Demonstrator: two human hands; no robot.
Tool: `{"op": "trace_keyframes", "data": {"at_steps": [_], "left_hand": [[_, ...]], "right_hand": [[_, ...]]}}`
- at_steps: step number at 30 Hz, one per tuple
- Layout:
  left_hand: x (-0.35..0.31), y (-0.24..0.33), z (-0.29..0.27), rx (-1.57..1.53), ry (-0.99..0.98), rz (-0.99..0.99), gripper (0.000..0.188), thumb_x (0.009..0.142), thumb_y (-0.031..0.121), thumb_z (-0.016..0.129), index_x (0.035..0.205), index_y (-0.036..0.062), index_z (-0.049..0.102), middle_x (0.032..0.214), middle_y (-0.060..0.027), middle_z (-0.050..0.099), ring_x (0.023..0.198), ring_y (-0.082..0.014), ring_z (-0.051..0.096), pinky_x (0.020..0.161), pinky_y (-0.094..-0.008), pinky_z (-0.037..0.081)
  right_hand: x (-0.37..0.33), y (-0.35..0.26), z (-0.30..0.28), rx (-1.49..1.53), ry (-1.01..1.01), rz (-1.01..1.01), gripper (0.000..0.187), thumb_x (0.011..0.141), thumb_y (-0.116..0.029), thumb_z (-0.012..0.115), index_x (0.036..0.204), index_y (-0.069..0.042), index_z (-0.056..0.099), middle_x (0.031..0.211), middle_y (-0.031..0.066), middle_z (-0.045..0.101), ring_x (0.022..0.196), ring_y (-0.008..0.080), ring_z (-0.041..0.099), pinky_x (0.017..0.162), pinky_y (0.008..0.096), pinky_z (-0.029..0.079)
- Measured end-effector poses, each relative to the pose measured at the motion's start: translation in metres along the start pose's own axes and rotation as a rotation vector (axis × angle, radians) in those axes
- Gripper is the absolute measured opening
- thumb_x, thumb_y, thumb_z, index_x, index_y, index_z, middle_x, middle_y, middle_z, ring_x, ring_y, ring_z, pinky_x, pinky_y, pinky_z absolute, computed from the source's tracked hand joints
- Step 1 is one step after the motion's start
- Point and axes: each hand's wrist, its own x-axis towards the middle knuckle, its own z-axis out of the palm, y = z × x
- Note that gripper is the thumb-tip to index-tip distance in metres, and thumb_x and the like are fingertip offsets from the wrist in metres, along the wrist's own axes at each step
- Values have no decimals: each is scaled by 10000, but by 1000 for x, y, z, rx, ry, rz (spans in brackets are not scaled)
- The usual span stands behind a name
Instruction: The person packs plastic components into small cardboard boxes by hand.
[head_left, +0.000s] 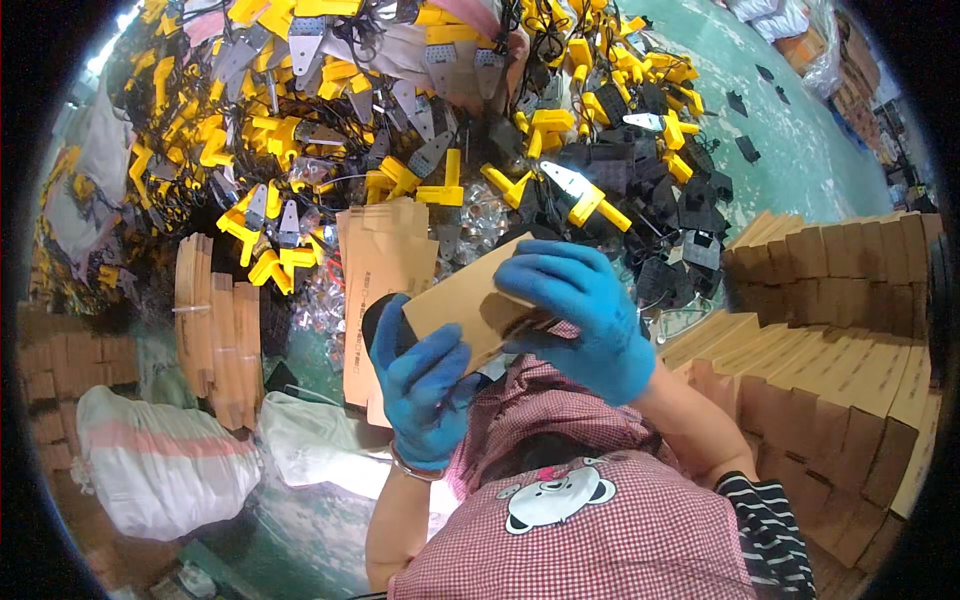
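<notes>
Cardboard box [455, 302] held up before checked apron [660, 530] | grip: left hand [422, 385], right hand [585, 315] both grasping it | from here, looks light, stiff, probably dentable; best held at opposite ends

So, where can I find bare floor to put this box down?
Mainly the green floor right of the black parts, beyond the stacked boxes, though loose pieces lie there. A smaller patch sits below the white sacks, beside the left forearm. Ahead, the yellow parts lie crowded.
</notes>
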Motion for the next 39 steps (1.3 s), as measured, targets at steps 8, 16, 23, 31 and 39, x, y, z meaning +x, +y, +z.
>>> {"op": "trace_keyframes", "data": {"at_steps": [8,16,23,31,39], "left_hand": [[21,-1,-15,-120,-44,-95,460,779,255,866,1174,152,655,1425,-167,528,1401,-454,418,1140,-557,380],[37,2,-20,-13,-264,-61,515,713,256,897,1177,135,706,1455,-185,522,1394,-435,434,1127,-519,402],[35,16,-7,-17,-200,-183,539,641,259,927,1131,172,718,1419,-142,547,1398,-439,395,1113,-539,387],[35,5,-10,21,-191,-59,573,666,329,918,1180,218,692,1427,-111,543,1399,-471,363,1107,-568,380],[29,10,0,-30,-137,7,481,669,282,913,1095,170,720,1276,-88,658,1371,-461,434,1122,-556,376]], "right_hand": [[-13,-14,-13,-129,74,-49,416,694,-239,836,1088,-188,713,1297,68,635,1193,316,572,1020,459,417],[1,-14,-21,75,-93,-55,301,676,-127,815,947,-163,688,1240,77,634,1161,333,587,968,467,447],[-21,-21,-28,83,75,296,348,745,-39,782,1072,-109,684,1184,90,629,1087,325,568,958,418,433],[-12,-22,-41,429,-55,494,403,774,-11,781,1157,-88,682,1138,103,652,977,242,662,823,312,536],[-5,0,-52,305,-260,412,385,839,-70,793,1203,-68,670,1083,108,660,952,247,686,842,326,553]]}}
